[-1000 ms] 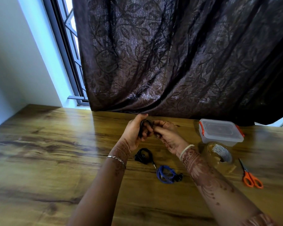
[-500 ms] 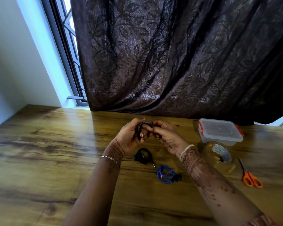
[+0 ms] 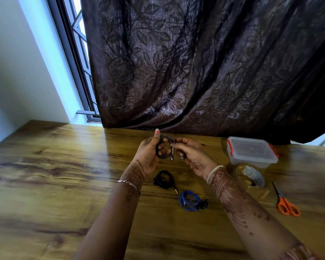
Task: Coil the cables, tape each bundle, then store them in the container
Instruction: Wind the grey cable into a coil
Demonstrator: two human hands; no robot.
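Wooden surface before a dark leaf-patterned curtain: a grey cable coil is held up between both hands, above the surface.

The left hand curls round the coil with fingers through the loop; the right hand pinches its edge near the plug end. Done well, I judge, the loops stay flat and even, 1 hand clamping while the other fetches the tape roll. A black bundle and a blue bundle lie nearer the person; the lidded container stands right. Print inside the tape roll is too blurred to read; no brand shows.
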